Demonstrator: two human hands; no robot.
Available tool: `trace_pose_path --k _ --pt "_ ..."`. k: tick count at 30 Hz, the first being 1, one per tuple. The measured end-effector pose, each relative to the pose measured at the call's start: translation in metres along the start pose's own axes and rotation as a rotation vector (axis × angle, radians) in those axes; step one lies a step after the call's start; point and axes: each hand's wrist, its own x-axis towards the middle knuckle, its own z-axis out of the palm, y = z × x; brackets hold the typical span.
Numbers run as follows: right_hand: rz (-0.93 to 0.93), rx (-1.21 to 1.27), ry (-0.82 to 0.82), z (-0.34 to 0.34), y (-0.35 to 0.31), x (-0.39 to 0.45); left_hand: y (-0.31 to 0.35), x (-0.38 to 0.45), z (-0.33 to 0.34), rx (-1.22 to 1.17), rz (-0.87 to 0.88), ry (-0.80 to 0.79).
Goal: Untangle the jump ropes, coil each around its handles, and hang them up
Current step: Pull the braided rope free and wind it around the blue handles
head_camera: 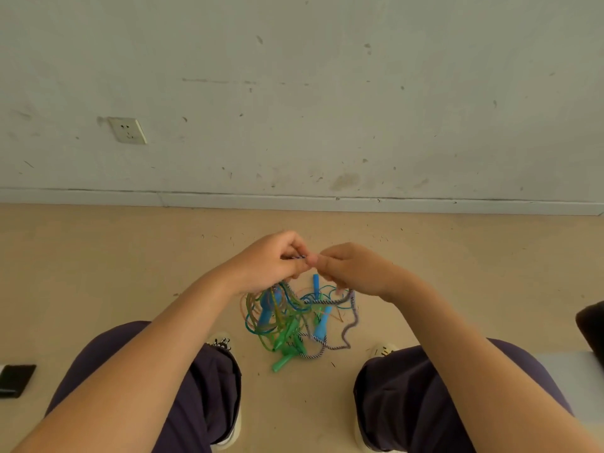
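Observation:
A tangle of jump ropes (287, 318) hangs below my hands, down to the tan floor between my feet. It has green cords with a green handle (281, 363), thin blue cords with blue handles (321, 325), and a braided black-and-white rope (327, 346). My left hand (271, 263) and my right hand (353, 269) meet fingertip to fingertip above the tangle. Both pinch a short stretch of the braided rope (299, 257) between them. More cords trail out from under each hand.
I sit with my knees apart, shoes (222, 343) on the floor either side of the ropes. A grey wall with a socket (128, 130) faces me. A black flat object (16, 380) lies at the left edge, a dark object (591, 325) at the right.

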Motion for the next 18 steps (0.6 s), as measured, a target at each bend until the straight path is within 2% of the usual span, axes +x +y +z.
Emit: trace_pose_path --k 2,4,6,10,18 --pt "-0.051 0.186 0.076 -0.007 0.001 -0.001 -0.003 0.001 -0.005 -0.097 -0.019 -0.004" --pt "-0.147 0.415 0.152 -0.015 0.002 -0.005 -0.003 0.002 -0.009 -0.047 -0.019 -0.020" --pt "-0.203 0.524 0.215 -0.021 0.005 -0.007 -0.006 0.006 -0.010 0.019 -0.018 -0.022" --pt "-0.175 0.419 0.230 -0.024 0.010 -0.008 -0.012 0.009 -0.013 0.113 -0.018 0.065" --pt "-0.035 0.205 0.086 -0.010 0.001 -0.007 -0.010 0.004 0.001 0.081 -0.024 0.177"
